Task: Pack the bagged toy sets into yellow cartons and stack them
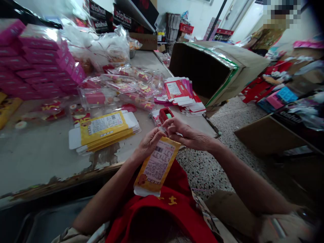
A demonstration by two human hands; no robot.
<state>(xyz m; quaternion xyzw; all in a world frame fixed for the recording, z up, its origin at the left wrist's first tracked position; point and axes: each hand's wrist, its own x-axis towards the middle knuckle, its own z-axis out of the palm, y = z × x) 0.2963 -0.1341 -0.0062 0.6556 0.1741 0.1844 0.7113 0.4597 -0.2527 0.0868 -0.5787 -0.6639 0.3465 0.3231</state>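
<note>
A yellow printed carton (158, 162) with a white label panel and a barcode is tilted in front of my red apron. My left hand (150, 143) grips its upper left edge between thumb and fingers. Curled fingers of my right hand (188, 135) close on the carton's top end, hiding much of it. A bit of clear plastic shows between the hands. Just beyond them on the table is a red tape dispenser (166, 114) with a green core. To the left lies a stack of flat yellow cartons (106, 126).
Plastic-wrapped red and gold items (131, 82) are heaped on the table (37, 148). Flat red cartons (178, 89) lie near its right edge. Pink boxes (40, 60) are stacked at left. A large open cardboard box (243, 60) stands at right; a person (268, 35) is behind it.
</note>
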